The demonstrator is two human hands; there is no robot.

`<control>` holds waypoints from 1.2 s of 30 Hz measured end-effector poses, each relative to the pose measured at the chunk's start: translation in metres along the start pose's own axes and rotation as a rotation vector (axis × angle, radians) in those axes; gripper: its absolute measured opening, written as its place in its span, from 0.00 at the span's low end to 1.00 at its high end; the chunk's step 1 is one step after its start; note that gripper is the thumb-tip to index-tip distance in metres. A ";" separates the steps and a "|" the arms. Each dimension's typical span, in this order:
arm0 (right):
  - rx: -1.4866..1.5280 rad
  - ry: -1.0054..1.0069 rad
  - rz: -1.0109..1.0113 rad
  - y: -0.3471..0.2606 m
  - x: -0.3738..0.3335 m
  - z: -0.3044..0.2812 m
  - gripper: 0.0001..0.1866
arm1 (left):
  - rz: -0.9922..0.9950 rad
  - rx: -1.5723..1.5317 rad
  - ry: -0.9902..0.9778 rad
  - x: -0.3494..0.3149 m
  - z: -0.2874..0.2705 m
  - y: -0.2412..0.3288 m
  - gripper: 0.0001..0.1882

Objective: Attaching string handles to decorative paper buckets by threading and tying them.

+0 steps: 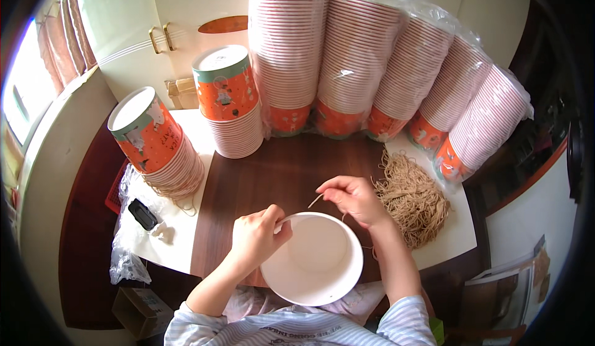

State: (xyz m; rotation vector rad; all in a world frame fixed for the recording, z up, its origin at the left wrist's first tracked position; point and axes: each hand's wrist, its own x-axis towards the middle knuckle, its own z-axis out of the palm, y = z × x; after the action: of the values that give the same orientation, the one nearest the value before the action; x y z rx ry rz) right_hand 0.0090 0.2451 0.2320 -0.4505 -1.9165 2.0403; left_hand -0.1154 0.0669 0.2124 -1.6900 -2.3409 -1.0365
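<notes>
A white-lined paper bucket (316, 256) sits at the near table edge by my lap, its mouth turned up toward me. My left hand (257, 237) is closed on its upper left rim, thumb and fingers pinching the edge. Just above the far rim, my right hand (355, 198) pinches a thin tan cord (316, 200), whose short end sticks out to the left of the fingertips. More of the cord seems to run down behind the right wrist. Beside my right forearm lies a loose tangled heap of tan cords (412, 200).
Tall plastic-wrapped stacks of paper buckets (288, 48) line the back and right. Two shorter orange-and-green stacks stand upside down, one at back left (229, 104) and one at left (158, 141), the latter with cords hanging on it. A small black object (143, 214) lies on clear plastic (129, 256).
</notes>
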 end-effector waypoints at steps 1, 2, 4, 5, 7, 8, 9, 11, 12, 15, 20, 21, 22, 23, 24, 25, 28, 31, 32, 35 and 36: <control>-0.084 0.069 -0.087 -0.008 -0.006 -0.002 0.07 | -0.048 0.015 0.004 0.001 -0.001 0.001 0.07; -0.094 0.103 -0.172 -0.013 -0.012 -0.006 0.08 | -0.049 0.015 0.006 0.002 0.000 -0.001 0.07; -0.232 0.181 -0.333 -0.032 -0.026 0.001 0.08 | -0.172 -0.003 -0.056 -0.001 0.004 -0.011 0.08; -0.286 0.210 -0.387 -0.041 -0.033 0.009 0.08 | -0.187 0.003 -0.054 -0.004 0.006 -0.016 0.08; -0.375 0.179 -0.430 -0.051 -0.044 0.020 0.08 | -0.188 -0.160 -0.063 -0.005 0.008 -0.019 0.11; -0.442 0.129 -0.455 -0.053 -0.045 0.025 0.08 | -0.193 -0.159 -0.063 -0.007 0.005 -0.018 0.11; -0.489 0.092 -0.460 -0.052 -0.044 0.029 0.08 | -0.243 -0.249 -0.108 -0.008 0.002 -0.014 0.13; -0.569 0.054 -0.438 -0.039 -0.036 0.038 0.08 | -0.298 -0.338 -0.158 -0.013 0.003 -0.013 0.15; -0.634 0.024 -0.384 -0.033 -0.033 0.040 0.08 | -0.339 -0.480 -0.154 -0.019 0.006 -0.014 0.16; -0.678 -0.017 -0.338 -0.007 -0.021 0.041 0.05 | -0.429 -0.714 -0.160 -0.035 0.007 -0.012 0.19; -0.668 -0.141 -0.241 0.015 -0.012 0.053 0.05 | -0.513 -0.932 -0.125 -0.062 0.011 -0.009 0.23; -0.633 -0.173 -0.241 0.017 -0.012 0.055 0.06 | -0.521 -0.930 -0.131 -0.064 0.012 -0.009 0.23; -0.626 -0.173 -0.234 0.021 -0.011 0.057 0.06 | -0.530 -0.984 -0.123 -0.066 0.013 -0.008 0.23; -0.608 -0.174 -0.233 0.027 -0.010 0.057 0.06 | -0.537 -1.038 -0.117 -0.068 0.014 -0.008 0.22; -0.591 -0.179 -0.236 0.031 -0.009 0.058 0.06 | -0.543 -1.034 -0.118 -0.069 0.013 -0.007 0.22; -0.585 -0.180 -0.234 0.030 -0.009 0.059 0.06 | -0.558 -1.055 -0.126 -0.069 0.013 -0.007 0.22; -0.584 -0.194 -0.138 0.027 -0.010 0.060 0.08 | -0.573 -1.084 -0.132 -0.069 0.011 -0.002 0.22; -0.620 -0.161 -0.157 0.029 -0.010 0.061 0.08 | -0.572 -1.082 -0.136 -0.069 0.012 -0.003 0.22; -0.638 -0.170 -0.139 0.029 -0.010 0.061 0.08 | -0.572 -1.072 -0.138 -0.069 0.013 -0.003 0.22; -0.677 -0.181 -0.122 0.032 -0.007 0.059 0.08 | -0.572 -1.059 -0.125 -0.068 0.013 -0.002 0.22; -0.700 -0.185 -0.123 0.032 -0.006 0.058 0.08 | -0.572 -1.059 -0.127 -0.067 0.013 -0.001 0.22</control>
State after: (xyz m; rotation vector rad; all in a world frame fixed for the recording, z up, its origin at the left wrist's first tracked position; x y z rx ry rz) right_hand -0.0103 0.1877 0.2034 -0.2827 -2.6768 1.3236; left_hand -0.0862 0.0188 0.1730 -1.2135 -2.5830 -2.6887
